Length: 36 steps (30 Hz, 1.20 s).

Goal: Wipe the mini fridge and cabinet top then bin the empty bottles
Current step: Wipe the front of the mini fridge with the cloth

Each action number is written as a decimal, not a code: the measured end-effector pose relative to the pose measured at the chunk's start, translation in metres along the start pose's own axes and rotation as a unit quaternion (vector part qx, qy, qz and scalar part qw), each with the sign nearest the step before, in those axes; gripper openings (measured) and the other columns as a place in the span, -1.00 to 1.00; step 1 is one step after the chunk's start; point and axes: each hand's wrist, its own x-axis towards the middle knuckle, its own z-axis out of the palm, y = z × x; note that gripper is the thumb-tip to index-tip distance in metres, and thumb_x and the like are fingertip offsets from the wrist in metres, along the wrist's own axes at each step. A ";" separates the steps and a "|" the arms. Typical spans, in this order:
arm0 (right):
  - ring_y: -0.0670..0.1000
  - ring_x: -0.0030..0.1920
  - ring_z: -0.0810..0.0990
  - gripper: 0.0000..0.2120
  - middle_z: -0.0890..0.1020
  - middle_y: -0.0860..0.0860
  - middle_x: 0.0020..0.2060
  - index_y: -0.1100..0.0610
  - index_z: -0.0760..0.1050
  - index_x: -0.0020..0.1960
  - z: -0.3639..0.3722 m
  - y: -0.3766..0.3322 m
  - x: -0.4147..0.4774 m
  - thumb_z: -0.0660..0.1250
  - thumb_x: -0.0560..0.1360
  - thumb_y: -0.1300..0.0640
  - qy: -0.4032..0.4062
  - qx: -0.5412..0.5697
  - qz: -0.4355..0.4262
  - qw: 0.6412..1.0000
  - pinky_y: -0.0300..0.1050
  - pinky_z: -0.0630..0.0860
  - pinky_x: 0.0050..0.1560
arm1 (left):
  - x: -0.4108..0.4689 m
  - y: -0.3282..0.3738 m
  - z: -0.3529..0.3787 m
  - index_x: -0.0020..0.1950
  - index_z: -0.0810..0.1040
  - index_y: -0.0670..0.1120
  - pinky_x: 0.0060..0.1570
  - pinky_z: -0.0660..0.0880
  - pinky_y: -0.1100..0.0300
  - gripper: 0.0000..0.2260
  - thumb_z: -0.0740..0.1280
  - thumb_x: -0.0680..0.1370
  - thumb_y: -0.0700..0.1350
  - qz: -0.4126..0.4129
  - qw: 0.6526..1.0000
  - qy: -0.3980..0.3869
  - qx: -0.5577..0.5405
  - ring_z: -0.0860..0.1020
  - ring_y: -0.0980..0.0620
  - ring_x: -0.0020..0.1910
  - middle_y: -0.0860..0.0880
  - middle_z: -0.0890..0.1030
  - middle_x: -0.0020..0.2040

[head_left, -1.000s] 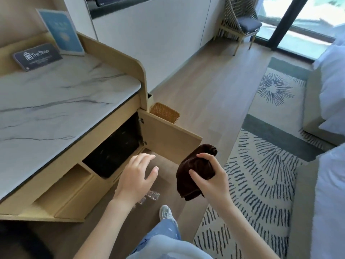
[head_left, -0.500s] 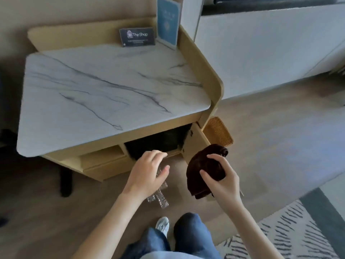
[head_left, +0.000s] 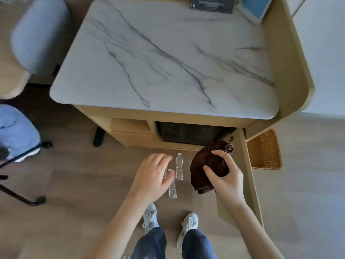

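The marble cabinet top (head_left: 168, 58) fills the upper middle. Below it the black mini fridge (head_left: 188, 133) shows in its compartment, with the cabinet door (head_left: 248, 176) swung open to the right. Two clear empty bottles lie on the wooden floor: one (head_left: 179, 166) just right of my left hand, another (head_left: 172, 187) partly under my fingers. My left hand (head_left: 153, 176) hovers open above them, holding nothing. My right hand (head_left: 224, 176) grips a bunched dark brown cloth (head_left: 211, 163) in front of the fridge.
A woven basket bin (head_left: 265, 150) stands on the floor right of the open door. A dark sign (head_left: 212, 4) and a blue card (head_left: 255, 8) stand at the back of the top. A chair (head_left: 35, 32) and a wheeled stand (head_left: 24, 195) are at left. My shoes (head_left: 151, 215) are below.
My view has swung left and downward to look straight over the cabinet. The bottles have come into fuller view by my left hand. The cloth stays in my right hand.
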 end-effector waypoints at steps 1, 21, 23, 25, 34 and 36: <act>-0.21 0.17 0.57 -0.54 0.60 -0.34 0.05 -0.20 0.53 0.20 0.003 0.011 0.006 0.53 0.42 0.19 0.002 -0.003 0.000 1.000 -0.12 0.63 0.10 | 0.007 -0.004 0.011 0.31 0.55 -0.13 0.22 0.50 0.09 -0.61 0.19 0.59 0.03 -0.002 1.000 0.000 -0.001 0.54 -0.02 0.23 -0.01 0.60 0.21; -0.22 0.15 0.60 -0.53 0.64 -0.29 0.08 -0.19 0.56 0.20 0.209 0.412 0.189 0.55 0.40 0.20 0.038 0.034 -0.091 0.995 -0.10 0.59 0.18 | 0.202 -0.238 0.412 0.33 0.55 -0.05 0.17 0.48 0.25 -0.60 0.20 0.58 0.10 0.135 0.981 0.138 -0.012 0.51 0.13 0.22 0.08 0.58 0.20; -0.21 0.15 0.60 -0.54 0.64 -0.28 0.07 -0.20 0.57 0.17 0.222 0.437 0.203 0.55 0.40 0.22 0.050 0.037 -0.114 0.991 -0.10 0.57 0.21 | 0.219 -0.253 0.435 0.32 0.56 -0.05 0.23 0.48 0.23 -0.62 0.23 0.57 0.08 0.167 0.973 0.157 -0.015 0.49 0.14 0.23 0.10 0.58 0.19; -0.23 0.13 0.61 -0.54 0.65 -0.28 0.04 -0.21 0.58 0.14 0.228 0.451 0.214 0.55 0.38 0.22 0.063 0.039 -0.145 0.987 -0.14 0.57 0.17 | 0.232 -0.259 0.445 0.32 0.56 -0.04 0.26 0.40 0.30 -0.63 0.25 0.57 0.07 0.192 0.963 0.190 -0.013 0.47 0.19 0.23 0.12 0.57 0.19; -0.31 0.13 0.58 -0.52 0.64 -0.32 0.06 -0.24 0.59 0.15 0.207 0.419 0.231 0.54 0.35 0.19 0.105 0.063 -0.258 0.958 -0.42 0.53 0.00 | 0.264 -0.251 0.381 0.32 0.57 -0.09 0.37 0.29 0.40 -0.64 0.32 0.56 0.02 0.258 0.911 0.321 -0.006 0.46 0.18 0.32 0.06 0.55 0.28; -0.26 0.11 0.62 -0.54 0.66 -0.26 0.06 -0.19 0.60 0.16 0.200 0.402 0.235 0.52 0.34 0.18 0.111 0.084 -0.283 0.949 -0.48 0.51 -0.02 | 0.274 -0.249 0.361 0.31 0.59 -0.14 0.41 0.32 0.29 -0.62 0.35 0.55 -0.01 0.270 0.894 0.358 0.015 0.47 0.09 0.35 0.00 0.56 0.29</act>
